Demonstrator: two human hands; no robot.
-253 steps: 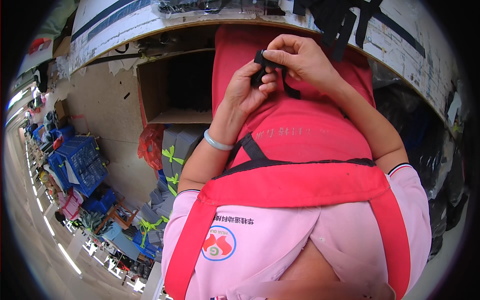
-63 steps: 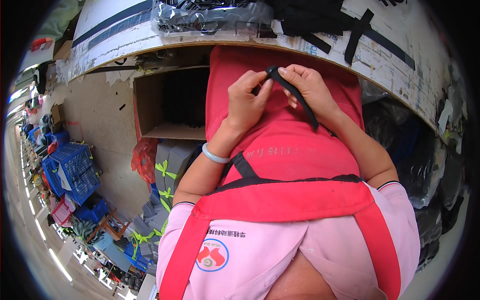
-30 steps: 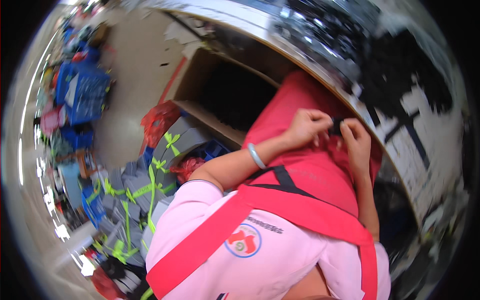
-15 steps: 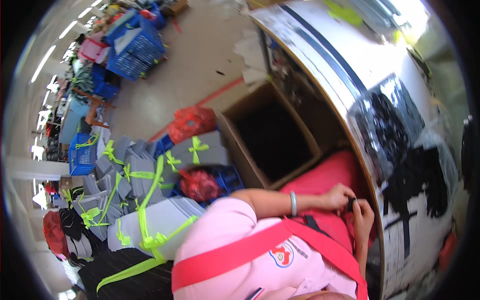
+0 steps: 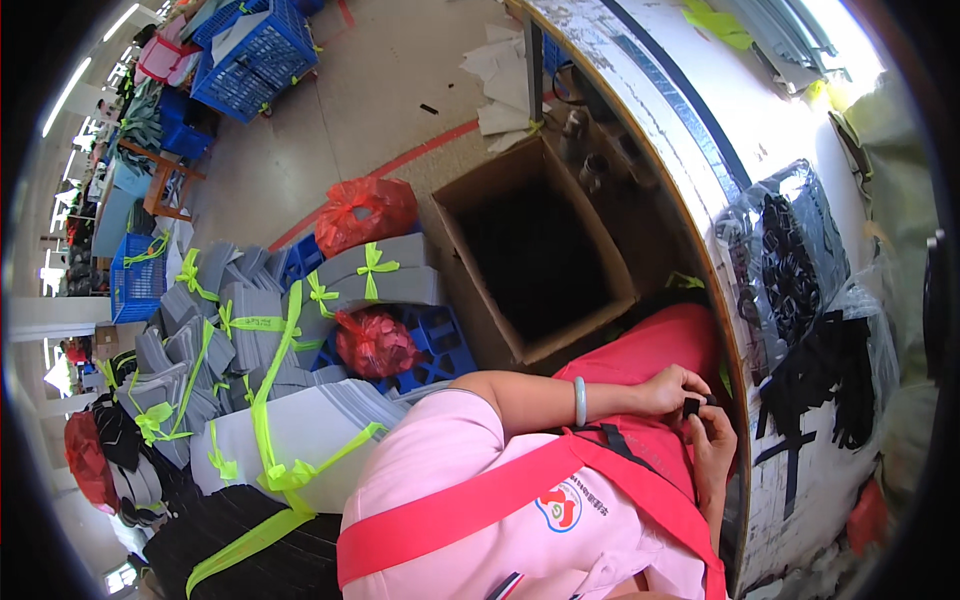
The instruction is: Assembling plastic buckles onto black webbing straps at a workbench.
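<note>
A garment or sewing workshop, seen from above. Stacks of grey cut pieces (image 5: 250,330) tied with bright green strips crowd the concrete floor (image 5: 380,110), beside blue plastic crates (image 5: 255,50), red plastic bags (image 5: 365,212) and an open cardboard box (image 5: 530,260). A long worktable (image 5: 700,130) holds bagged black parts (image 5: 790,265).

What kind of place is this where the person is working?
Probably a small factory or packing workshop: grey stacks tied with green ribbon lie on the floor, blue plastic crates stand behind them, and an open cardboard box sits beside a worktable holding bagged black parts.
</note>
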